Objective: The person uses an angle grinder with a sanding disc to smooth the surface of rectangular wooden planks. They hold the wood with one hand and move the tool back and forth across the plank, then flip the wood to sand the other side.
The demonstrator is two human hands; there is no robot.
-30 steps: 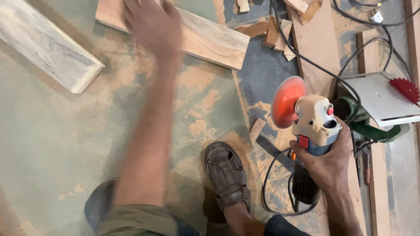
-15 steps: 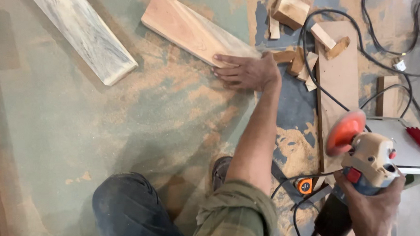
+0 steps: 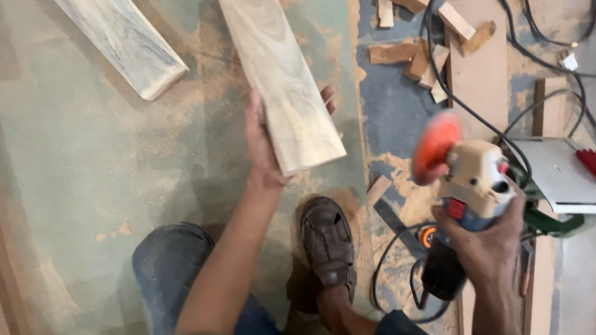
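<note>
Fingers of the left hand (image 3: pixel 263 143) wrap the near end of a pale wooden board (image 3: pixel 278 76), thumb along its left edge and fingertips (image 3: pixel 328 97) showing past its right edge; the board is lifted at this end and runs away from the person toward the top of the view. Fingers of the right hand (image 3: pixel 491 243) are clenched around the body of an angle grinder (image 3: pixel 467 181) fitted with an orange sanding disc (image 3: pixel 434 146), held clear of the board and off to its right.

Largest to smallest, the surroundings: a sawdust-strewn green floor (image 3: pixel 80 182); a second, greyer board (image 3: pixel 125 41) lying apart to the upper left; a flat brown panel (image 3: pixel 480 75) at upper right; a circular saw (image 3: pixel 565 171) with a red blade, resting beside the grinder; black power cords (image 3: pixel 467 109) looping across the panel; the person's sandalled foot (image 3: pixel 327 246) just below the held board; a cluster of small wood offcuts (image 3: pixel 416 58) near the panel.

Judged from this arrangement, good practice is to seat the board flat and steady, ideally braced near the foot, before the disc meets it; to keep the left fingers back from the face to be worked; and to lead the cord away from the disc. A firm one-handed hold on the grinder leaves little margin, so light contact is advisable.
</note>
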